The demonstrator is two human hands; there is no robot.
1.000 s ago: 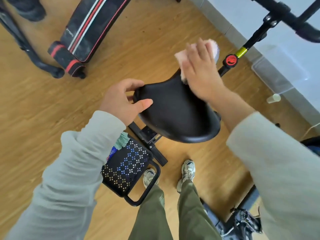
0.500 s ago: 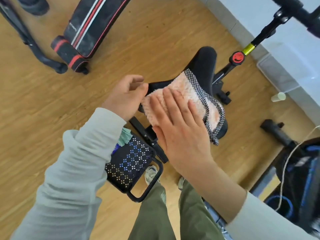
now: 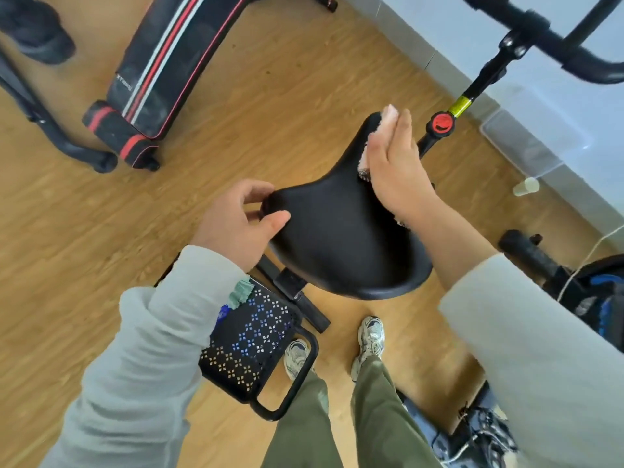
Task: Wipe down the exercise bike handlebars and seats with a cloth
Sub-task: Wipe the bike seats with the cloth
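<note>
View from above, nearest first. Olive trousers (image 3: 381, 417) and pale trainers (image 3: 371, 336) stand on a wooden floor (image 3: 270, 113); a black perforated metal basket (image 3: 256, 342) sits just beside the left foot, under the grey left sleeve.

Centre: the seat (image 3: 331, 238) – a black, smooth, matte saddle, broad and rounded at its near end, tapering to a narrow nose at its far end. The left hand (image 3: 236, 224) grasps the seat's near-left corner, thumb on top and fingers curled at the rim. The right hand (image 3: 395, 170) lies flat with straight fingers, pressing the cloth (image 3: 385, 121) against the right edge of the nose. The cloth – pink and fluffy, with a dark checked border – shows only past the fingertips, along the hand's left side and below the wrist.

Beyond the nose: a red knob (image 3: 440, 123) on a black post with a yellow band, rising to the black handlebars (image 3: 547, 38). A small pale cup (image 3: 526, 186) lies by the wall's base. Far left: a black padded bench (image 3: 169, 62) with red and white stripes.
</note>
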